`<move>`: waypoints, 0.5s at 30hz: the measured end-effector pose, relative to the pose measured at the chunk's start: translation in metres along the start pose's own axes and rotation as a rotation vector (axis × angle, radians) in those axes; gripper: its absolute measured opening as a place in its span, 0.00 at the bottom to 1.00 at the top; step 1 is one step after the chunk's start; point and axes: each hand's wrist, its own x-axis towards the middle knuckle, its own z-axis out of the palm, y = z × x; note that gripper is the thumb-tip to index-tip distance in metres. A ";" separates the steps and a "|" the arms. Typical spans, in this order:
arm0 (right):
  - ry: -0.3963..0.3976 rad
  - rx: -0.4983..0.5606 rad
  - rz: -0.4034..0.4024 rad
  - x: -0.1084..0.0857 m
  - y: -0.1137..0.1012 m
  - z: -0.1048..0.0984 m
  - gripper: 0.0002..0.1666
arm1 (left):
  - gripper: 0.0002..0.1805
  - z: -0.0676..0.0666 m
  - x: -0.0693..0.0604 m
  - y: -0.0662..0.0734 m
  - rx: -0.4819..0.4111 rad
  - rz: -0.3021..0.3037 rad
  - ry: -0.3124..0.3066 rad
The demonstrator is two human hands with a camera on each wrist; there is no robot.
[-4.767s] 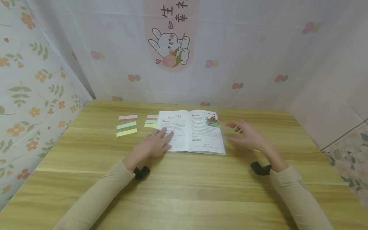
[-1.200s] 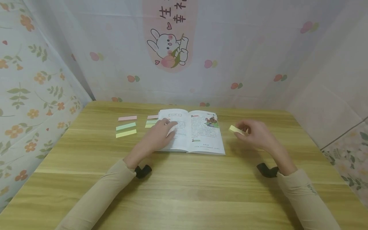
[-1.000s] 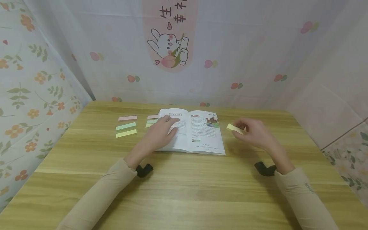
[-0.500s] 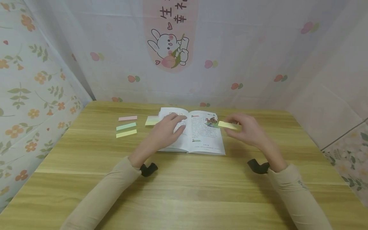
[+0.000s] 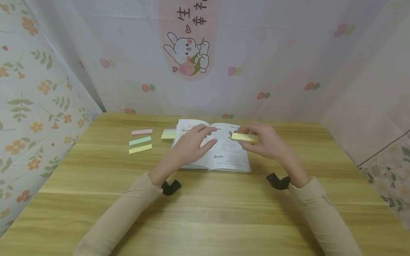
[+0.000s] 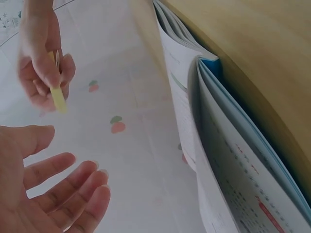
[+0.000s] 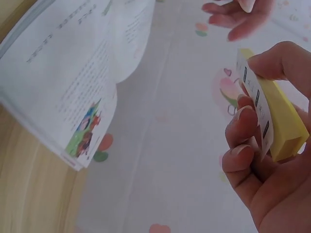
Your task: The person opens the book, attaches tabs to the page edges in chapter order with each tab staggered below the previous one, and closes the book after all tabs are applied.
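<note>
My right hand (image 5: 264,140) grips a yellow sticky note pad (image 5: 245,138) above the right page of an open book (image 5: 229,161). In the right wrist view the sticky note pad (image 7: 284,119) is a thick block with a printed white backing, held between thumb and fingers. My left hand (image 5: 192,144) hovers over the book's left page, fingers spread and holding nothing. In the left wrist view the left hand (image 6: 58,194) is apart from the book (image 6: 228,145), its palm and fingers facing the right hand (image 6: 46,63).
Left of the book, a pink strip (image 5: 142,132), a green strip (image 5: 140,140) and a yellow strip (image 5: 140,149) lie on the wooden table (image 5: 205,213). More strips (image 5: 168,134) stick out from the book's left edge. A printed curtain (image 5: 272,53) hangs behind the table.
My right hand has taken hold of the yellow sticky note pad at the right and carried it left over the book. My left hand has lifted and shifted right across the left page.
</note>
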 end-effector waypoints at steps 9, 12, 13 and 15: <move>0.038 0.060 -0.135 0.015 -0.011 0.009 0.12 | 0.25 0.003 0.005 0.003 -0.033 0.046 0.004; 0.035 0.078 -0.130 0.017 -0.014 0.010 0.11 | 0.24 0.004 0.006 0.004 -0.035 0.069 0.027; 0.034 0.085 -0.124 0.018 -0.015 0.010 0.11 | 0.24 0.003 0.007 0.005 -0.034 0.080 0.034; 0.033 0.107 -0.111 0.019 -0.016 0.010 0.11 | 0.22 0.004 0.008 0.005 -0.031 0.101 0.053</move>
